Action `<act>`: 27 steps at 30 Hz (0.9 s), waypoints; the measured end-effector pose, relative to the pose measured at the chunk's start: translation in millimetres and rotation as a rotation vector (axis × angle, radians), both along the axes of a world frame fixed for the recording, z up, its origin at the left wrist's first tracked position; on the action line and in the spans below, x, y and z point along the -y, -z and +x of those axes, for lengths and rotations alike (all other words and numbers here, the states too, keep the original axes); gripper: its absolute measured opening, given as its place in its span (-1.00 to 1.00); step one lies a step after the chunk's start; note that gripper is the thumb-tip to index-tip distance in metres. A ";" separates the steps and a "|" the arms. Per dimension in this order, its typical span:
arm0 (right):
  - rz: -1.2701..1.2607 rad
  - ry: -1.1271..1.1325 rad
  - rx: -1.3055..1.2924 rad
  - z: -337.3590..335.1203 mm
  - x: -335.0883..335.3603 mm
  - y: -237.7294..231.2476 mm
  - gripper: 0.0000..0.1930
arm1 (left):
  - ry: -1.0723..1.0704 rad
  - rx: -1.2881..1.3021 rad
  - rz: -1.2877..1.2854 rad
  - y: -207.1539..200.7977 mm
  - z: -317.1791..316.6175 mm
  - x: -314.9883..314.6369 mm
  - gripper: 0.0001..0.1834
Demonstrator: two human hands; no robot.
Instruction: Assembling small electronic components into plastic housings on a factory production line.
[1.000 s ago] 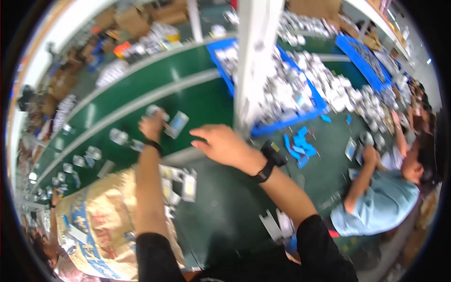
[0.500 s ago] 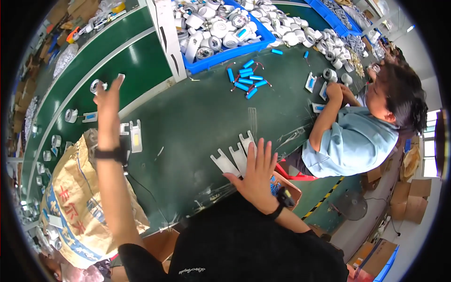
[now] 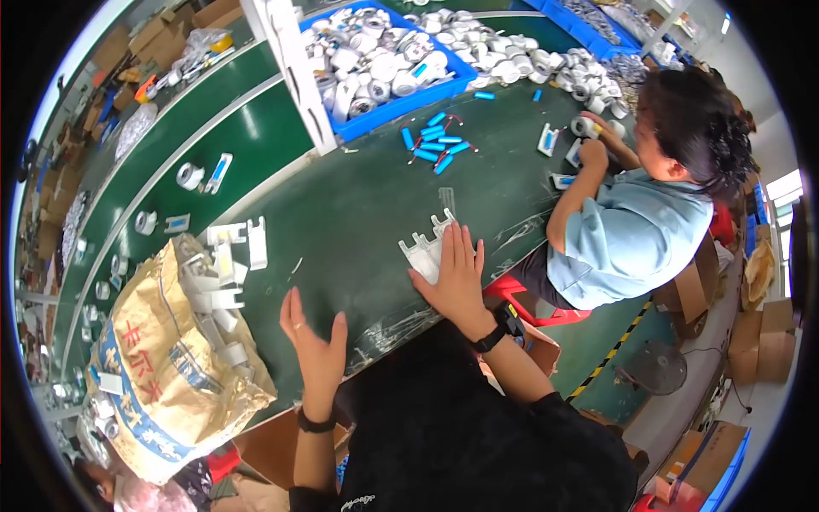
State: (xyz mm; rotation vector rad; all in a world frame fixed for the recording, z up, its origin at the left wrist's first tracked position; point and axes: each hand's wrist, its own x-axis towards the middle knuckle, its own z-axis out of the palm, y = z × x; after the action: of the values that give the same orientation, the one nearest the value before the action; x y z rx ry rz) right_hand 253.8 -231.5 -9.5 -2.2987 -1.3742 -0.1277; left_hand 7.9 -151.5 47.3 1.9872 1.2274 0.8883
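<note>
My right hand (image 3: 456,277) lies with fingers stretched out along the right side of several fork-ended white plastic plates (image 3: 420,254), which sit close together on the green tabletop (image 3: 358,213). Part of the plates is hidden under it. My left hand (image 3: 314,348) hovers near the table's front edge, fingers apart and nothing in it. On the green belt at the left rest a round white housing (image 3: 189,177) and a white plate with a blue cell (image 3: 218,173). More white plastic plates (image 3: 258,245) lie beside and in the mouth of a brown sack (image 3: 162,367).
Blue battery cells (image 3: 435,141) with thin wires are scattered mid-table. Behind them stands a blue crate (image 3: 401,104) heaped with white round parts. At the right a co-worker in a light blue shirt (image 3: 631,243) handles a round white part (image 3: 583,127). A white post (image 3: 294,77) rises at the far edge.
My left hand has come back from the belt to the table's front edge, leaving the housing and plate on the belt. The white plates under my right hand are closer together.
</note>
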 end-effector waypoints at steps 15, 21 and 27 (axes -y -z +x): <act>-0.264 0.221 0.049 171.5 -49.3 -18.0 0.08 | -0.250 -0.208 0.077 4.3 -98.1 13.1 -0.30; 0.284 -0.593 -0.194 -3.4 -105.7 -56.0 -0.63 | -0.442 -0.463 0.373 27.9 -137.2 -3.2 -0.45; 0.378 -1.004 -0.358 -225.5 -188.8 -32.7 -0.49 | -0.488 -0.529 0.269 36.7 -171.1 -10.6 -0.44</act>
State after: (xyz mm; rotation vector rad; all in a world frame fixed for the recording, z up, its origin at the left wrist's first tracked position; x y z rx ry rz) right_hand 28.3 -42.7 23.2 -1.0750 -1.9082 0.3003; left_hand -163.2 -140.9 10.6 2.2622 2.0475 0.8030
